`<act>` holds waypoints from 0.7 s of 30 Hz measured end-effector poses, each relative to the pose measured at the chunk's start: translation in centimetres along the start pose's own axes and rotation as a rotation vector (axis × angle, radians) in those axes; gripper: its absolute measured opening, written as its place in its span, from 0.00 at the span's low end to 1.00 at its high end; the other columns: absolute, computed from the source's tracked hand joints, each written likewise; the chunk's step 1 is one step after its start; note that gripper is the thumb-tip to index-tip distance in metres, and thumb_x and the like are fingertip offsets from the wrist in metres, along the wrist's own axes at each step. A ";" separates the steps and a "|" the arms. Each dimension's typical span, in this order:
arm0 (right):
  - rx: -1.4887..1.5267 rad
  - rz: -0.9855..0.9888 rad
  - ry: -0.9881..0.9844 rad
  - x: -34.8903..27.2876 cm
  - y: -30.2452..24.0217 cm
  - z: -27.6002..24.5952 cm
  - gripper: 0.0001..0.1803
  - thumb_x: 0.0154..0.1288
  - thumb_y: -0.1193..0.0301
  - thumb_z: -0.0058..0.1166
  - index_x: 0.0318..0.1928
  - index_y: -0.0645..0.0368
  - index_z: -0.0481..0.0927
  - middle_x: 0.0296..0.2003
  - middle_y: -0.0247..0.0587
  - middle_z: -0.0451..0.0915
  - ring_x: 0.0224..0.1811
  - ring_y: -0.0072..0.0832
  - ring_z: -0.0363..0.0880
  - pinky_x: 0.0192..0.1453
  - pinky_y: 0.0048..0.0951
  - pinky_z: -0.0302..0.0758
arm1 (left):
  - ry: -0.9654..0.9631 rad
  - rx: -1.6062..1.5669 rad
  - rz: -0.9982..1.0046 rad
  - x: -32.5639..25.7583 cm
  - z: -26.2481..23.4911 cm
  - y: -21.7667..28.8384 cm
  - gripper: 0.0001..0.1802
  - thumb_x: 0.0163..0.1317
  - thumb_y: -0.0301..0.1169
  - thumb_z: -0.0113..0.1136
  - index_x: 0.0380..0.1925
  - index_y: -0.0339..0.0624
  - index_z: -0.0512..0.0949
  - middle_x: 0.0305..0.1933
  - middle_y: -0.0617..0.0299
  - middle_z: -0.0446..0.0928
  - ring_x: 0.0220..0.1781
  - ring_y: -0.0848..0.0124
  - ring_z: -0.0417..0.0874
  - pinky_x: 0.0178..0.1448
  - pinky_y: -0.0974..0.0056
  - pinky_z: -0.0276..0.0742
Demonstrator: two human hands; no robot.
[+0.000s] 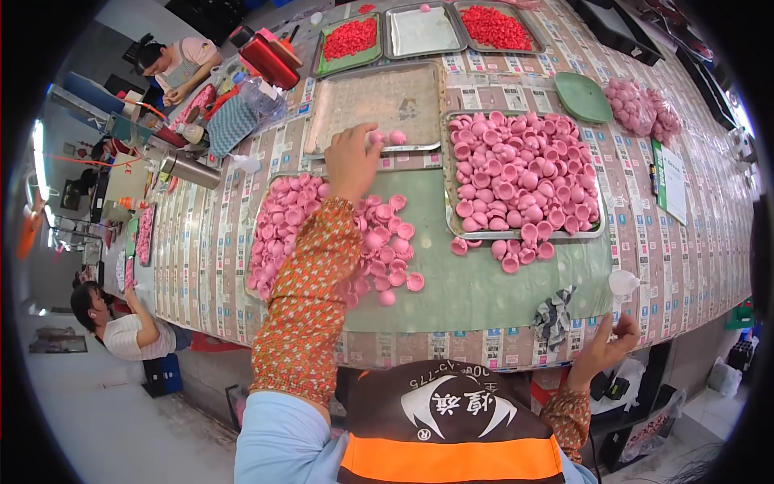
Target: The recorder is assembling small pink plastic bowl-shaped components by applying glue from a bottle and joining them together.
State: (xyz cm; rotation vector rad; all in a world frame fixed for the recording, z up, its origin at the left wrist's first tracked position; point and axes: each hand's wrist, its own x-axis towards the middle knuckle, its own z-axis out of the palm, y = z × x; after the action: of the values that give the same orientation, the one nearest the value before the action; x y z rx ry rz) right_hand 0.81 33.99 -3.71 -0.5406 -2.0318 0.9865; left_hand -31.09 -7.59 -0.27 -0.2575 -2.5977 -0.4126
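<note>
My left hand (pixel 352 164) reaches over the near edge of a mostly bare metal tray (pixel 355 101). Its fingers and thumb close around a small pink ball (pixel 376 137), and another pink ball (pixel 397 138) lies just right of it on the tray. Under that forearm spreads a heap of pink half-shells (pixel 286 222), some cupped open, partly hidden by the patterned sleeve. My right hand (pixel 605 345) hovers at the table's near edge with its fingers bent and apart, holding nothing visible. Just beyond it lies a small white squeeze bottle (pixel 623 282), near a crumpled dark cloth (pixel 555 317).
A tray (pixel 601 214) heaped with pink half-shells stands right of centre, some spilled before it. Trays of red pieces (pixel 351 39) sit at the back. A green plate (pixel 582 97) and bagged pink pieces (pixel 629 106) are far right. Two people work at left.
</note>
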 end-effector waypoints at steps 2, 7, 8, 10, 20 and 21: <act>-0.183 0.058 0.047 1.5 0.7 0.0 0.25 0.66 0.74 0.58 0.61 0.64 0.68 0.53 0.41 0.70 0.52 0.30 0.68 0.58 0.35 0.64 | 0.026 -0.139 0.127 -0.8 -1.8 1.1 0.13 0.63 0.39 0.61 0.44 0.48 0.81 0.44 0.58 0.83 0.48 0.54 0.79 0.50 0.53 0.71; -0.023 0.166 0.008 3.3 -1.3 1.2 0.32 0.67 0.70 0.58 0.69 0.59 0.64 0.61 0.42 0.68 0.59 0.31 0.66 0.61 0.37 0.61 | -0.291 -0.133 0.175 -6.0 -6.0 4.9 0.09 0.62 0.39 0.61 0.37 0.48 0.82 0.39 0.60 0.78 0.46 0.57 0.76 0.51 0.53 0.68; 0.031 0.194 -0.014 3.7 -1.3 1.5 0.33 0.67 0.69 0.58 0.71 0.57 0.63 0.64 0.42 0.67 0.62 0.31 0.65 0.62 0.38 0.61 | -0.324 -0.117 0.244 -6.9 -6.7 5.5 0.09 0.62 0.39 0.61 0.34 0.49 0.83 0.38 0.61 0.76 0.46 0.59 0.75 0.52 0.53 0.67; 0.022 0.182 -0.032 4.0 -0.7 1.7 0.33 0.67 0.70 0.58 0.71 0.58 0.63 0.63 0.42 0.68 0.62 0.31 0.66 0.61 0.37 0.62 | -0.297 -0.068 0.288 -8.3 -7.4 6.2 0.08 0.61 0.39 0.62 0.34 0.50 0.83 0.38 0.61 0.75 0.47 0.60 0.75 0.53 0.54 0.66; 0.123 0.223 -0.137 5.4 1.9 2.1 0.23 0.70 0.73 0.55 0.63 0.66 0.70 0.51 0.44 0.76 0.49 0.27 0.75 0.53 0.28 0.72 | -0.317 -0.091 0.392 -10.5 -8.7 6.6 0.08 0.56 0.33 0.63 0.35 0.46 0.78 0.43 0.62 0.73 0.51 0.61 0.72 0.56 0.52 0.65; 0.121 0.223 -0.138 5.4 2.1 2.0 0.23 0.70 0.73 0.55 0.63 0.66 0.70 0.51 0.44 0.76 0.49 0.27 0.75 0.53 0.28 0.72 | -0.304 -0.114 0.368 -10.5 -9.0 6.9 0.08 0.56 0.32 0.63 0.35 0.45 0.76 0.42 0.61 0.73 0.49 0.61 0.73 0.56 0.53 0.67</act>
State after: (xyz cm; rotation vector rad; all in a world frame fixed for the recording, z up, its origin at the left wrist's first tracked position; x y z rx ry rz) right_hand -3.94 37.83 -3.61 -0.6601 -2.0466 1.3025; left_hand -16.30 -5.20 3.67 -0.8828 -2.7361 -0.4133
